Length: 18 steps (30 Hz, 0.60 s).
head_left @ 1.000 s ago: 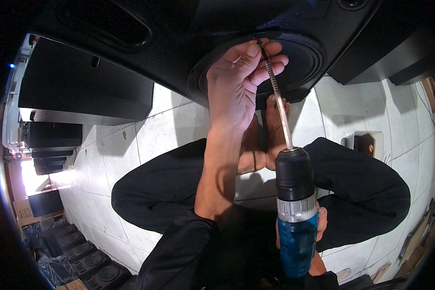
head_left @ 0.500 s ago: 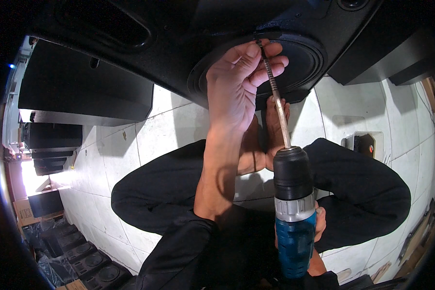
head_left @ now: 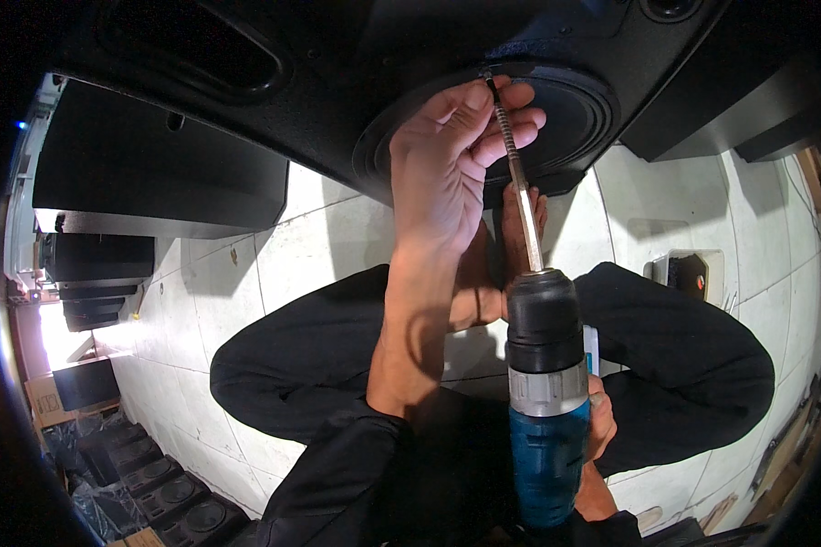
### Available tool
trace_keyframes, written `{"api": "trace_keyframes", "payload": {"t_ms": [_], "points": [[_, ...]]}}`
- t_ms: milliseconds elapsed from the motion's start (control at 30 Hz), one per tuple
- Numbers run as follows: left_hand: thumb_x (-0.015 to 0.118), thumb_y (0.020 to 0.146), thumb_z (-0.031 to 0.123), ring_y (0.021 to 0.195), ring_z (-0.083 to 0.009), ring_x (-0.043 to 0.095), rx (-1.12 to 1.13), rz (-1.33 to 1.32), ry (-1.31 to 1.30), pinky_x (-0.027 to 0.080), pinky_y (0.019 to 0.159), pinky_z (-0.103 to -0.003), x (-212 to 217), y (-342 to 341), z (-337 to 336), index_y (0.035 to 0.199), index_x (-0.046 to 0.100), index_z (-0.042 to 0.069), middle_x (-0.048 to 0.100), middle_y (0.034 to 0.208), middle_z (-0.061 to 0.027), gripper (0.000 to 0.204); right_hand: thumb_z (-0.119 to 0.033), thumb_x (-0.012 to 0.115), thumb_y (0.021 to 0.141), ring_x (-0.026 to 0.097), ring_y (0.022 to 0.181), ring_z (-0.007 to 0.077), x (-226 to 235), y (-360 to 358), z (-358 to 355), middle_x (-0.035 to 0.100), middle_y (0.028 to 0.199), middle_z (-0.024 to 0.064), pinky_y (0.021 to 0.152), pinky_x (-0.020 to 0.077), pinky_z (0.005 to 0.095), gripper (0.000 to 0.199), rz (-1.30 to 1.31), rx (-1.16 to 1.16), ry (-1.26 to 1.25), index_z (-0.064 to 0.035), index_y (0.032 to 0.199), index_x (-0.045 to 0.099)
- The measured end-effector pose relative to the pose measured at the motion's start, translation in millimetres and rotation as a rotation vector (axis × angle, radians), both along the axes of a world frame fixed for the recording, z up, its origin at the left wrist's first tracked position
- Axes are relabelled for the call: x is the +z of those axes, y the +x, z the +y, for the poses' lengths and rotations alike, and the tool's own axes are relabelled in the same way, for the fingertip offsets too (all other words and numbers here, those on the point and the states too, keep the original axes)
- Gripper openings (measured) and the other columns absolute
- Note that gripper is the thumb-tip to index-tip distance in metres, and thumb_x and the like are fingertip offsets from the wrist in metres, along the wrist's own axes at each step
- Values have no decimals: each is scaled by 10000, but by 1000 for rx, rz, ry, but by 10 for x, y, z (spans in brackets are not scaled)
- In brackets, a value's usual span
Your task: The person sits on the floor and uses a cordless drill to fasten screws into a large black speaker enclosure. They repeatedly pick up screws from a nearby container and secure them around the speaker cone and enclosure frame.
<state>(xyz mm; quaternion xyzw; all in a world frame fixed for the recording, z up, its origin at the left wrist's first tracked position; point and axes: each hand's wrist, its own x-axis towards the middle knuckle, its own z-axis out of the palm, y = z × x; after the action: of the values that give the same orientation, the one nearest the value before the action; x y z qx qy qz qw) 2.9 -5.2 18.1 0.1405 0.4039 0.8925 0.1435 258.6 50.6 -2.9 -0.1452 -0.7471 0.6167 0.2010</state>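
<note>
A blue and black cordless drill [head_left: 547,456] points away from me, gripped from its right side by my right hand [head_left: 600,424]. From its chuck a long metal screwdriver bit [head_left: 525,205] reaches up to the upper rim of a round speaker cone [head_left: 570,109] in a black speaker cabinet [head_left: 356,55]. My left hand [head_left: 465,128] pinches the bit near its tip between thumb and fingers, the other fingers curled. At the tip a small shiny spot shows against the rim; whether a screw sits there I cannot make out.
Black cabinets [head_left: 155,155] stand at the left and at the far right. A pale tray [head_left: 713,273] with a dark thing in it lies on the tiled floor [head_left: 337,237] at right. Several small speakers [head_left: 178,492] line the lower left. My crossed legs [head_left: 292,356] flank the drill.
The drill has shifted slightly left and its chuck a little up, so the bit stands at a slightly different slant. My left hand stays almost in place on the bit.
</note>
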Motion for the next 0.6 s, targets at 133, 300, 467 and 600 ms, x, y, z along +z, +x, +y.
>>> {"api": "trace_keyframes", "payload": {"t_ms": [133, 300, 467, 600], "points": [[544, 957, 153, 853, -276, 694, 9, -59, -49, 584, 774, -339, 107, 55, 7, 1060, 601, -84, 666, 990, -219, 265, -159, 557, 934, 673, 786, 244, 266, -93, 23, 672, 912, 154, 701, 554, 347, 186, -3, 18, 318, 17, 959, 613], [661, 884, 244, 808, -235, 669, 463, 291, -645, 543, 707, -312, 105, 400, -170, 1046, 615, -47, 668, 935, -143, 336, -267, 581, 922, 662, 715, 214, 15, 32, 3, 652, 863, 95, 656, 547, 329, 295, -63, -90, 495, -6, 1058, 554], [719, 821, 276, 787, -221, 652, 658, 981, -649, 529, 693, -310, 231, 1045, -482, 1048, 612, -53, 661, 898, -133, 414, -231, 677, 853, 659, 769, 296, 238, -146, 51, 624, 958, 177, 626, 560, 366, 459, 259, -20, 521, -17, 1214, 492], [723, 816, 278, 782, -222, 651, 556, 1142, -566, 529, 690, -311, 45, 1371, -300, 1042, 614, -52, 660, 891, -133, 414, -213, 661, 857, 657, 760, 290, 276, -154, 193, 629, 960, 176, 629, 554, 364, 399, 175, 8, 448, -16, 1169, 509]]}}
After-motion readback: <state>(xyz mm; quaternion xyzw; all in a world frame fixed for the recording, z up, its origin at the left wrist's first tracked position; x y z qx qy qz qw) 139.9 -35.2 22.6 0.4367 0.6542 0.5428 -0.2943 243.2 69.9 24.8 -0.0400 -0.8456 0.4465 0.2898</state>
